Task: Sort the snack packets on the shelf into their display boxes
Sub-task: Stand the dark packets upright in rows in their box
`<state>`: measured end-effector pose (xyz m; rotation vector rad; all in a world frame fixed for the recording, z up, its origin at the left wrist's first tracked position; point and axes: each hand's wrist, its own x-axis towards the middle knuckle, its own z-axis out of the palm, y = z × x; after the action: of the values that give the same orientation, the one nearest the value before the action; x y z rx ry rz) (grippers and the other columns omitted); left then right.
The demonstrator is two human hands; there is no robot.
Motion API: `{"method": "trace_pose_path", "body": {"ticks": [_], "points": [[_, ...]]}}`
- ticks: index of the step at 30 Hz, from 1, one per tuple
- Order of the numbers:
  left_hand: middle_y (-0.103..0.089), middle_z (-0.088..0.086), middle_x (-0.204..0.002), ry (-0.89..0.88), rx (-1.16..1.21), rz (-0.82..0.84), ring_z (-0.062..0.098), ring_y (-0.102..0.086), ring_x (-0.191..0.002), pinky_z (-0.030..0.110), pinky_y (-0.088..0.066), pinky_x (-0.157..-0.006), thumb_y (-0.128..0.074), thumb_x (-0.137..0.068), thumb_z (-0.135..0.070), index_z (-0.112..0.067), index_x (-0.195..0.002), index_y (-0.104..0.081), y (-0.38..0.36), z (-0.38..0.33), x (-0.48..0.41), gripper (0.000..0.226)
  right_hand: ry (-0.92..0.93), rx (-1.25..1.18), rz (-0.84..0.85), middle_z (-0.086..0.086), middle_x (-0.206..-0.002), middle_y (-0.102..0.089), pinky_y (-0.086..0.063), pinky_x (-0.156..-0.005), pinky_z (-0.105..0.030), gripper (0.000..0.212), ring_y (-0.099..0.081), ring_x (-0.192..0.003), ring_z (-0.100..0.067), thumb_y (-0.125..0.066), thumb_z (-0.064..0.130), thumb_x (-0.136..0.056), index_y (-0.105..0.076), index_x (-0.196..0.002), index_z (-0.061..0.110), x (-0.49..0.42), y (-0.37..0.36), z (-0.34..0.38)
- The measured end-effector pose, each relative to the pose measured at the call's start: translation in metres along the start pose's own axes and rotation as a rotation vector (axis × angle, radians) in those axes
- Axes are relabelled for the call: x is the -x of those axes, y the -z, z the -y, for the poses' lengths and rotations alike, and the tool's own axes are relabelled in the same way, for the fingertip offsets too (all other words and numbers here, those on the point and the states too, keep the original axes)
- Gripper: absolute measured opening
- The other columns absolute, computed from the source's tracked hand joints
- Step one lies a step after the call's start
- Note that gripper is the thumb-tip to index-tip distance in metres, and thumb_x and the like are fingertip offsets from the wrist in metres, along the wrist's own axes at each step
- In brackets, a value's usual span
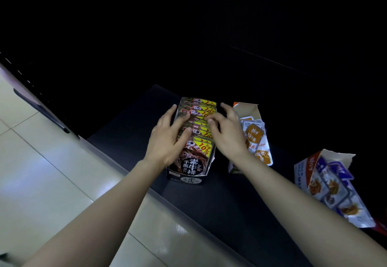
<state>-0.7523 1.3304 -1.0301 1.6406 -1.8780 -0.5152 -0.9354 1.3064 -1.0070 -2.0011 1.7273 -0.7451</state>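
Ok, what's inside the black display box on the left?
Dark snack packets with yellow 10% tags, in a row. The left hand and right hand cover the middle ones; the box floor is hidden.

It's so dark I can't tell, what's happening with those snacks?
A person is tidying snacks on a dark shelf. The left hand and right hand both rest with spread fingers on the row of dark packets standing in the black box. To its right sit a white box of orange packets and a blue box, neither in hand.
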Motion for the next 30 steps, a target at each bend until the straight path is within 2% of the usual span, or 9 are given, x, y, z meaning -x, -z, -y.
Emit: {"method": "trace_pose_path", "body": {"ticks": [3,7,10,16,18,23,26,28,30], "points": [[-0.024,-0.003,-0.159,0.013,0.013,-0.050,0.017,-0.023,-0.144,0.044,-0.029,-0.112,-0.028,-0.089,-0.064,-0.030,-0.134,-0.055,0.000,0.002,0.007,0.062,-0.006,0.091,0.047,-0.007,-0.149,-0.035,-0.027,-0.107,-0.029,0.020,-0.029,-0.140,-0.026,-0.062,0.022,-0.093,-0.068,-0.112,0.017,-0.013,0.004,0.003],[-0.028,-0.001,-0.157,0.014,0.010,-0.049,0.019,-0.026,-0.142,0.047,-0.034,-0.111,-0.031,-0.089,-0.063,-0.028,-0.126,-0.059,0.002,0.003,0.007,0.058,-0.029,0.153,0.157,-0.008,-0.152,-0.033,-0.030,-0.108,-0.032,0.032,-0.032,-0.138,-0.028,-0.062,0.025,-0.094,-0.065,-0.124,0.015,-0.019,0.004,0.008],[-0.028,-0.002,-0.156,0.033,0.054,-0.049,0.020,-0.028,-0.141,0.049,-0.036,-0.109,-0.032,-0.088,-0.063,-0.029,-0.124,-0.059,0.000,0.003,0.009,0.056,-0.055,0.149,0.185,-0.008,-0.151,-0.035,-0.033,-0.105,-0.033,0.030,-0.032,-0.137,-0.027,-0.065,0.027,-0.092,-0.069,-0.119,0.014,-0.020,0.008,0.010],[-0.029,-0.004,-0.155,0.005,0.094,-0.072,0.019,-0.036,-0.137,0.049,-0.040,-0.105,-0.033,-0.089,-0.062,-0.030,-0.134,-0.051,0.003,0.003,0.015,0.058,0.082,0.038,-0.078,-0.010,-0.141,-0.044,-0.038,-0.106,-0.041,0.014,-0.037,-0.132,-0.028,-0.069,0.020,-0.089,-0.076,-0.098,0.011,-0.012,-0.006,0.006],[-0.029,-0.005,-0.154,-0.011,0.130,-0.088,0.016,-0.038,-0.136,0.047,-0.041,-0.104,-0.035,-0.090,-0.062,-0.029,-0.139,-0.045,0.004,0.006,0.020,0.060,0.139,-0.016,-0.157,-0.010,-0.139,-0.045,-0.037,-0.107,-0.037,0.012,-0.038,-0.131,-0.027,-0.070,0.019,-0.088,-0.076,-0.094,0.011,-0.014,-0.008,0.005],[-0.023,-0.002,-0.160,0.074,0.268,-0.011,0.010,-0.027,-0.144,0.040,-0.033,-0.115,-0.038,-0.083,-0.073,-0.021,-0.155,-0.022,-0.001,0.013,0.028,0.090,0.151,0.011,-0.029,-0.006,-0.153,-0.032,-0.025,-0.115,-0.043,0.015,-0.024,-0.141,-0.027,-0.066,0.018,-0.091,-0.076,-0.102,0.016,-0.015,-0.014,-0.002],[-0.012,-0.012,-0.163,0.115,0.337,0.041,0.001,-0.018,-0.145,0.021,-0.024,-0.113,-0.034,-0.081,-0.076,-0.029,-0.156,-0.019,-0.001,0.011,0.027,0.090,0.107,0.038,0.067,-0.005,-0.162,-0.010,-0.011,-0.120,-0.040,0.024,-0.006,-0.147,-0.026,-0.056,0.020,-0.097,-0.070,-0.117,0.021,-0.015,-0.013,-0.001],[-0.012,-0.015,-0.162,0.130,0.352,0.035,-0.010,-0.013,-0.139,0.007,-0.017,-0.103,-0.031,-0.081,-0.075,-0.033,-0.155,-0.023,0.001,0.008,0.027,0.085,0.112,0.008,0.042,-0.005,-0.162,-0.004,-0.009,-0.119,-0.037,0.028,-0.003,-0.148,-0.023,-0.053,0.023,-0.099,-0.066,-0.124,0.023,-0.011,-0.010,0.002],[-0.013,-0.016,-0.162,0.162,0.347,0.017,-0.012,-0.012,-0.137,0.013,-0.016,-0.105,-0.027,-0.081,-0.076,-0.032,-0.155,-0.026,0.002,0.008,0.027,0.085,0.181,-0.046,-0.082,-0.006,-0.161,-0.015,-0.014,-0.116,-0.034,0.029,-0.011,-0.147,-0.022,-0.052,0.021,-0.099,-0.064,-0.125,0.023,-0.002,-0.008,0.004]]}}
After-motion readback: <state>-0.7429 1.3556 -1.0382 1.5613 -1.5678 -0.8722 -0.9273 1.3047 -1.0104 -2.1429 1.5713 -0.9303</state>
